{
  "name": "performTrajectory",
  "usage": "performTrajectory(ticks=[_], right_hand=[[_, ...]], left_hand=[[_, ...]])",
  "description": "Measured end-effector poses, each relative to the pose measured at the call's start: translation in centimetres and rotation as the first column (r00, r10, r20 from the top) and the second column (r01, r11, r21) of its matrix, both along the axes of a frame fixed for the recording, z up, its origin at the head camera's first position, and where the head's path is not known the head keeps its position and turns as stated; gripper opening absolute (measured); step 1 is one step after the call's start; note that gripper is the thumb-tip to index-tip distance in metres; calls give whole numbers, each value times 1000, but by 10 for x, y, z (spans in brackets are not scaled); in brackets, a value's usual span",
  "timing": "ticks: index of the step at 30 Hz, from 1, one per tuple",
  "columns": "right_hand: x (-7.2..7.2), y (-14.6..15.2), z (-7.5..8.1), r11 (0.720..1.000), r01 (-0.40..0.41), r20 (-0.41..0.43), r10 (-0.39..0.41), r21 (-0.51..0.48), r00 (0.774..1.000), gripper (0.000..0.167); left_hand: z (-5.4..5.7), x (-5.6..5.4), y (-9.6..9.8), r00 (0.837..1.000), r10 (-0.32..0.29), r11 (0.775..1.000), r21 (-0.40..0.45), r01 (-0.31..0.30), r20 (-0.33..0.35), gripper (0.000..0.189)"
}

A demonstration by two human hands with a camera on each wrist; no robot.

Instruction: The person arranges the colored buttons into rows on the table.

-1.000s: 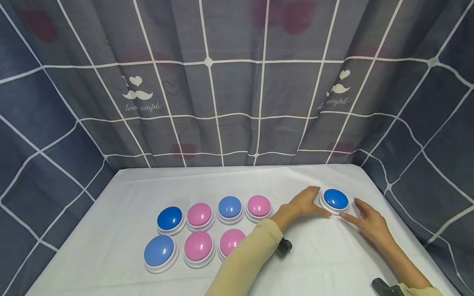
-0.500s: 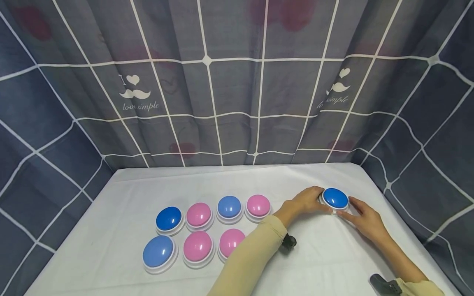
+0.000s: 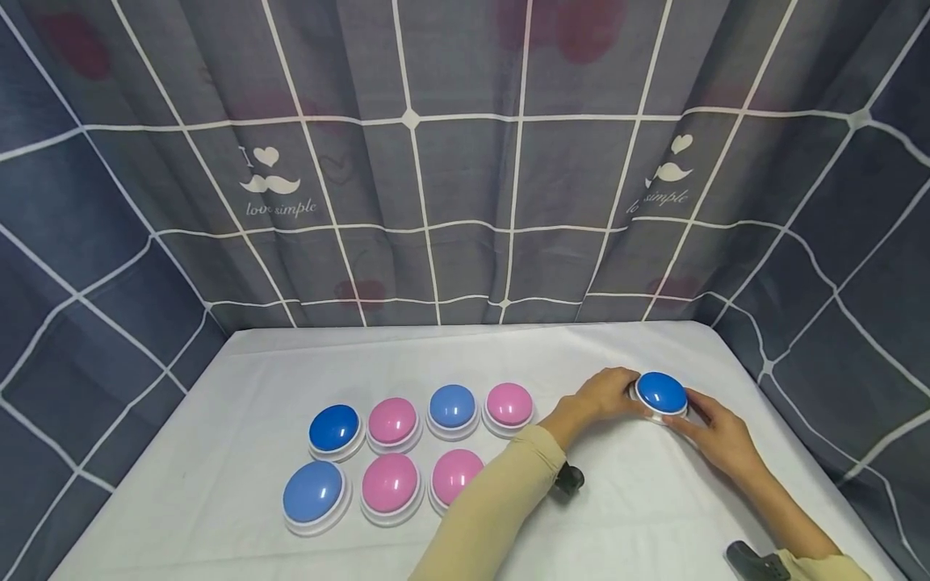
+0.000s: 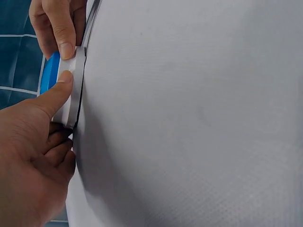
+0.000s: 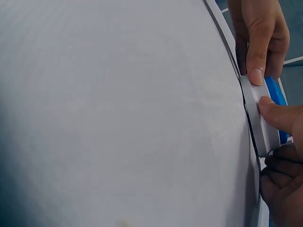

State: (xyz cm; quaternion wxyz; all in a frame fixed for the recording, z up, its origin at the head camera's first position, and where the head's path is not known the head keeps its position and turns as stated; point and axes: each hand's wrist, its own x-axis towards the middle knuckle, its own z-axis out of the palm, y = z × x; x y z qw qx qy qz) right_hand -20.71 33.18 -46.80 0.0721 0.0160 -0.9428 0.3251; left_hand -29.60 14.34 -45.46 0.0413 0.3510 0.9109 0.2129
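Observation:
A round push button (image 3: 663,392) with a dark blue dome and white base is at the right of the white table in the head view. My left hand (image 3: 609,393) holds its left side and my right hand (image 3: 726,436) its right side. In the left wrist view, the left thumb presses the front of the white base (image 4: 77,94), with fingers curled at its side and underside. The right wrist view shows the right thumb on the same base (image 5: 258,118), its fingers bent beneath. Whether the base is raised off the cloth I cannot tell.
Left of my hands stand several similar buttons in two rows. The back row has a dark blue button (image 3: 334,428) and a pink button (image 3: 509,404). A lighter blue button (image 3: 313,491) is at front left. My left sleeve partly covers a pink button (image 3: 454,474). Checked curtains (image 3: 465,177) surround the table.
Both hands have closed in from beside the dark blue button and now grip its base. The button has barely shifted. The other buttons stay where they were.

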Motion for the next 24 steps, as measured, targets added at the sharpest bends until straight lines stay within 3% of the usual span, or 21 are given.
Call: performTrajectory(ticks=[9, 18, 24], right_hand=[[4, -2, 9, 1000, -2, -31, 1, -25, 1000, 73], [7, -6, 26, 977, -39, -89, 21, -207, 996, 75], [14, -17, 43, 960, -34, -80, 12, -279, 997, 76]], left_hand=[[15, -2, -2, 1000, 3, 1000, -5, -3, 4, 55], [50, -2, -21, 1000, -19, 998, 66, 19, 3, 55], [72, 2, -35, 997, -61, 993, 94, 66, -53, 55]])
